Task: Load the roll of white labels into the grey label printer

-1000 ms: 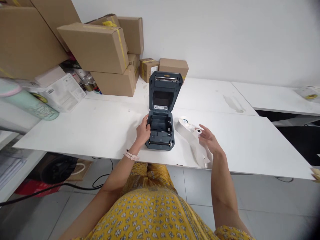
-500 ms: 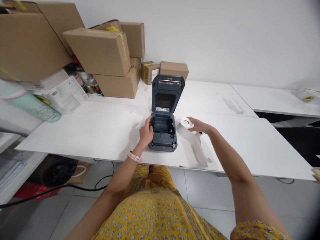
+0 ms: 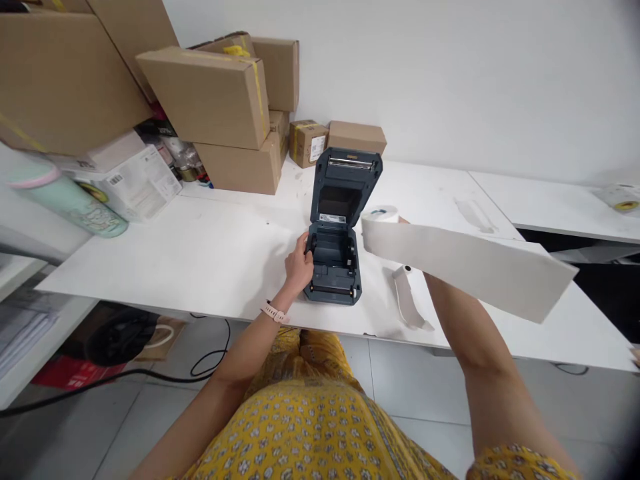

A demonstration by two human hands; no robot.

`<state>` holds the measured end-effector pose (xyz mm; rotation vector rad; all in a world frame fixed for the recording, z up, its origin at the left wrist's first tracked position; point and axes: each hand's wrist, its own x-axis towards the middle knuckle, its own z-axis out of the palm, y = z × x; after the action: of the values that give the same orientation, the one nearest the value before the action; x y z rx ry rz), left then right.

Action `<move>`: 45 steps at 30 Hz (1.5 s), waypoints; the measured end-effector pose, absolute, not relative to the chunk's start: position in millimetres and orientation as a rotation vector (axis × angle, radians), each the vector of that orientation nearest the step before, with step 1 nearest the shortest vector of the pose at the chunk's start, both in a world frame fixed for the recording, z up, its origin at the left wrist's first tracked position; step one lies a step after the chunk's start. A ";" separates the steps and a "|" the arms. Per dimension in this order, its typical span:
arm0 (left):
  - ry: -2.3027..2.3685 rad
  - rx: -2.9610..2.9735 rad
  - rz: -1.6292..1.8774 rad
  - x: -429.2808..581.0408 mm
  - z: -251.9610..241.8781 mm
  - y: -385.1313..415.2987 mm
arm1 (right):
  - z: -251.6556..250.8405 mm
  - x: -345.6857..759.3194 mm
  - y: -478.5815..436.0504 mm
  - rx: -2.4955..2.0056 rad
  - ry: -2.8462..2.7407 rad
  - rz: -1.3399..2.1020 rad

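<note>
A dark grey label printer stands on the white table with its lid raised and its inner bay bare. My left hand grips the printer's left side, fingers curled over the edge. To the right of the printer, my right hand holds a white label roll upright, its fingers mostly hidden behind the paper. A long unwound strip of labels stretches from the roll to the right, across my forearm. On the table below lies a curled paper strip with a small dark-cored roll at its end.
Cardboard boxes are stacked at the back left, with smaller boxes behind the printer. A mint bottle leans at the left beside a white box. Another roll sits at far right. Cables lie below the table.
My right hand has lifted and turned the label roll; its loose strip has swung from hanging toward the table's front edge out to the right. My left hand stays on the printer.
</note>
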<state>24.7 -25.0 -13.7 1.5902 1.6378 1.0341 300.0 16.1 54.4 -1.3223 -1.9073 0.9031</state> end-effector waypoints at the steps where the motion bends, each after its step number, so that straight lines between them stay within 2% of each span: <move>1: 1.639 1.577 1.035 24.6 -13.4 -25.3 | 60.0 287.6 17.1 -1.294 -1.960 0.920; 4: 1.645 1.534 1.032 24.1 -14.2 -25.5 | 68.3 251.2 20.7 -1.253 -2.173 0.928; 9: 1.640 1.496 1.049 23.2 -18.0 -24.6 | 60.5 213.6 32.8 -1.375 -2.707 0.530; 15: 1.622 1.456 1.066 22.9 -17.7 -24.4 | 40.2 198.8 43.6 -1.521 -2.919 0.445; 20: 1.643 1.441 1.062 23.1 -15.9 -24.6 | 33.8 197.9 21.5 -1.482 -2.857 0.273; 25: 1.606 1.443 1.098 23.2 -18.1 -25.0 | 11.4 204.4 -49.2 -1.242 -2.638 0.166; 30: 1.574 1.457 1.134 22.6 -20.2 -25.1 | -14.3 193.7 -109.3 -1.348 -2.463 0.089; 45: 1.524 1.447 1.184 23.9 -23.3 -24.5 | -16.2 191.9 -120.4 -1.370 -2.424 0.063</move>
<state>23.9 -24.5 -23.3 1.4469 1.5242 1.1837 191.9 -120.4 -16.2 -1.3704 -2.4242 0.0634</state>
